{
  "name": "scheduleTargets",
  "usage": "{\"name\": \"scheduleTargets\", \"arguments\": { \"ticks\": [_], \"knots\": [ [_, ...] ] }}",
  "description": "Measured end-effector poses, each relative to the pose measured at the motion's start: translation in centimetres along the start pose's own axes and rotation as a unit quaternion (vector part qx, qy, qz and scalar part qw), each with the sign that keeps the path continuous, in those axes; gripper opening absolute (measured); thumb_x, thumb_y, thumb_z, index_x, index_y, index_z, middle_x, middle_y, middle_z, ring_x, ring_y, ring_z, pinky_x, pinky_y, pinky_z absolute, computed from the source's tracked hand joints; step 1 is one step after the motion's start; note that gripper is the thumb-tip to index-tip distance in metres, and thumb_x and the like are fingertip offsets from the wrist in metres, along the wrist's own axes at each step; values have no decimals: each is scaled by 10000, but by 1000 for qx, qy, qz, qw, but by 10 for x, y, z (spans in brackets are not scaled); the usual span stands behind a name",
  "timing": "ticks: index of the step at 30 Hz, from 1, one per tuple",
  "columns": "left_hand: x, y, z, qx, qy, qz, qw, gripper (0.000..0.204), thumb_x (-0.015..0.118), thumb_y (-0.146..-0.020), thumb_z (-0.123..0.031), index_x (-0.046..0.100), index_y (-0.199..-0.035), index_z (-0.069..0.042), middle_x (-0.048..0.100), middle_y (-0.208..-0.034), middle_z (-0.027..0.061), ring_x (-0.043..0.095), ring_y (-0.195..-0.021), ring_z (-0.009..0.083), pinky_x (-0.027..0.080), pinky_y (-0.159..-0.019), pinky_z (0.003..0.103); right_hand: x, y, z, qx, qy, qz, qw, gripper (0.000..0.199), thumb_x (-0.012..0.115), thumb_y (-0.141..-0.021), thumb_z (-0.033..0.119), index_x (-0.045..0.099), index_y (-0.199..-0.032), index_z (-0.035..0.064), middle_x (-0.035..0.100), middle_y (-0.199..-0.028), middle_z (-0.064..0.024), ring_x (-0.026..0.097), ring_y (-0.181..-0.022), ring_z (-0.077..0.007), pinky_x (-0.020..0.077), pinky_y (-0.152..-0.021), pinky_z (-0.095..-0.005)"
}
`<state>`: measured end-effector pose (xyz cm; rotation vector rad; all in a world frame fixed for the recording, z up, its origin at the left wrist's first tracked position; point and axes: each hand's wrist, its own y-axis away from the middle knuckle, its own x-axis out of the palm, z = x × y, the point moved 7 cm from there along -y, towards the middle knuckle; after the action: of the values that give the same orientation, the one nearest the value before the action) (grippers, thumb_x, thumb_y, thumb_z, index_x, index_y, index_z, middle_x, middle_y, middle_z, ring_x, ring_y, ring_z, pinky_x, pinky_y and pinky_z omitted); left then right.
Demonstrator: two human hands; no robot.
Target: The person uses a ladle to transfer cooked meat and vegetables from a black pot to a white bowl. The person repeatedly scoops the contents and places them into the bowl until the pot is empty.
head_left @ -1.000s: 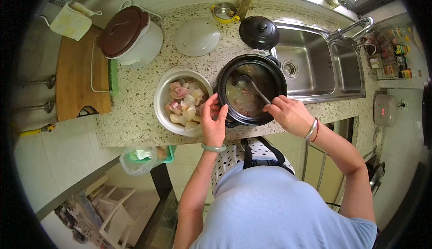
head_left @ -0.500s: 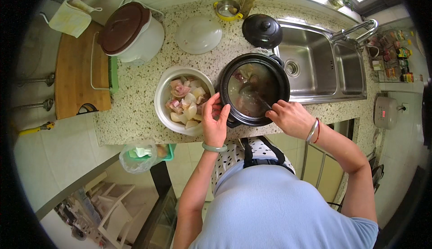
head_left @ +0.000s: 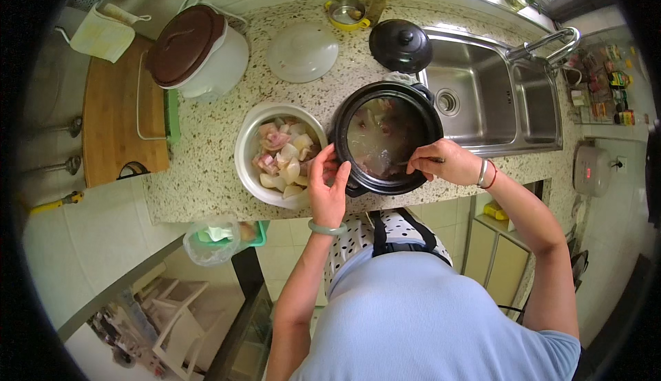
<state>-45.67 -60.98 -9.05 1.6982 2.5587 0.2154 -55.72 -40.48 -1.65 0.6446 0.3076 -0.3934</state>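
A black pot of cloudy broth with pieces in it stands on the counter before me. My left hand grips the pot's near left side, thumb and fingers against the rim. My right hand is closed round the dark handle of a ladle over the pot's near right rim. The ladle's lower end is sunk in the broth and mostly hidden. Just left of my left hand sits a white bowl holding pale and pinkish chunks of food.
A black lid lies behind the pot, beside a steel sink. Farther back are a pale lid and a small yellow-handled pan. A white pot with a brown lid and a cutting board stand left.
My right hand has turned and shifted slightly right and up. The ladle's dark head, visible before near the pot's middle, has sunk out of sight. My left hand stays on the pot.
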Motion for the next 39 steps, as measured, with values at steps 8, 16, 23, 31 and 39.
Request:
{"name": "scheduleTargets", "arguments": {
  "ticks": [8,16,23,31,39],
  "knots": [
    [-1,0,4,-4,7,-3,1000,423,666,-945,-127,517,-1320,-3,601,-1147,68,574,-990,128,491,-878,269,-2,9,-11,96,-226,-36,969,270,498,-1010,205,701,-981,29,602,-654,-5,428,-528,-41,348,-480,-220],
    [1,0,2,4,30,-9,1000,412,677,-936,-123,535,-1304,-3,596,-1127,71,571,-944,134,501,-845,272,-13,25,-7,94,-285,-89,950,285,487,-1017,227,673,-1023,11,582,-663,-8,399,-537,-31,295,-446,-211],
    [-1,0,5,15,6,-11,1000,403,669,-942,-127,537,-1303,-5,606,-1115,71,580,-943,133,502,-841,278,-16,31,-14,137,-382,-152,901,248,521,-1003,203,672,-998,6,543,-654,-22,362,-520,-35,248,-425,-209],
    [-2,3,-1,-5,31,-26,999,335,568,-1007,-155,549,-1311,-15,570,-1196,76,563,-1042,151,469,-932,290,-33,46,9,129,-405,-187,886,228,537,-988,192,683,-975,17,540,-655,-17,318,-497,-29,215,-418,-211],
    [-8,-1,-15,20,65,-51,996,326,479,-1050,-184,561,-1321,-25,543,-1251,70,527,-1160,152,428,-1012,301,-59,64,50,96,-387,-202,894,242,540,-985,191,687,-987,0,534,-641,-12,304,-473,-22,204,-403,-202]
  ]
}}
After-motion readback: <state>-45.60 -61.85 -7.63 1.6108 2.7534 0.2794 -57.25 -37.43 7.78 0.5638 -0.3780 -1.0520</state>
